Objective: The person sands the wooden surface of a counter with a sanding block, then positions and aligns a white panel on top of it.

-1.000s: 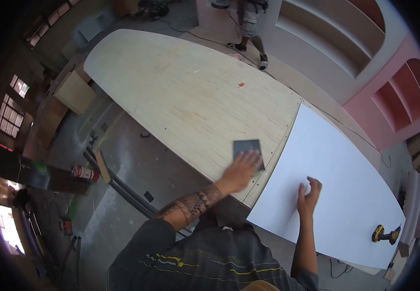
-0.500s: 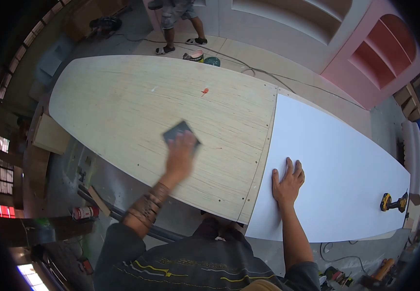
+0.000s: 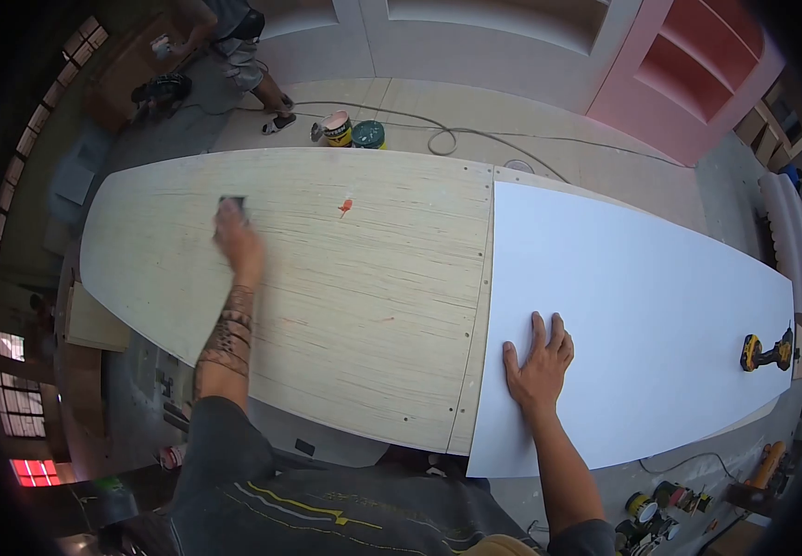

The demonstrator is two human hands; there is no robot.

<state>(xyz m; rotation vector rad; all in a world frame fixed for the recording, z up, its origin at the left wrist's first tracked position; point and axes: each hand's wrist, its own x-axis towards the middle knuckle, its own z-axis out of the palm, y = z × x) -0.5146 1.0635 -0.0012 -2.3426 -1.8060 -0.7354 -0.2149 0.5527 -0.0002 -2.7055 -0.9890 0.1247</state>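
Note:
My left hand [image 3: 237, 239], slightly blurred, presses a dark flat pad [image 3: 239, 202] against the pale plywood panel [image 3: 364, 278], on its far left part. The pad is mostly covered by the fingers. Flat on the white sheet [image 3: 642, 306] lies my right hand [image 3: 542, 369], fingers spread, near the sheet's left edge, holding nothing. An orange-red mark [image 3: 346, 207] shows on the plywood, right of my left hand. Screw heads line the plywood beside the seam with the white sheet.
A yellow and black drill [image 3: 766, 351] rests on the sheet's right end. Paint buckets [image 3: 337, 129] and a cable [image 3: 401, 108] are on the floor beyond. Another person [image 3: 241, 60] stands at the back left. A pink shelf unit [image 3: 688, 65] is at the back right.
My left hand has moved with the pad up and left across the plywood. My right hand stays on the white sheet. The other person has moved left, and the camera view has shifted.

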